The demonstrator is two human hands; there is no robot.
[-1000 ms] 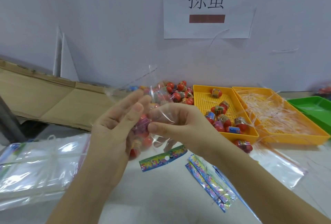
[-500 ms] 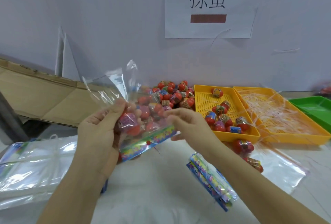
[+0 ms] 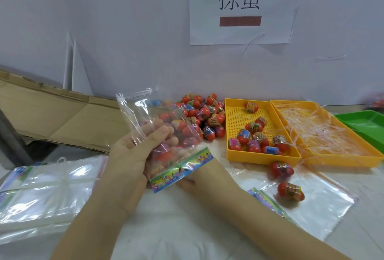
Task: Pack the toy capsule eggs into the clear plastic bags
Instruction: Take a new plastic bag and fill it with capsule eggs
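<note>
Right now my left hand (image 3: 128, 155) has its fingers curled round the clear plastic bag (image 3: 145, 112), lifted off the surface with several toy capsule eggs (image 3: 165, 147) inside. The printed strip (image 3: 182, 168) points near and the loose film stands up on the far side, probably so nothing spills. My right hand (image 3: 191, 183) sits under the strip, likely bearing the load; whether its fingers clasp anything I cannot tell. More eggs wait in the yellow tray (image 3: 261, 157), right.

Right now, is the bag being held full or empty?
Partly full. Eggs show through the bag where the left hand grips it; its upper end looks empty.
</note>
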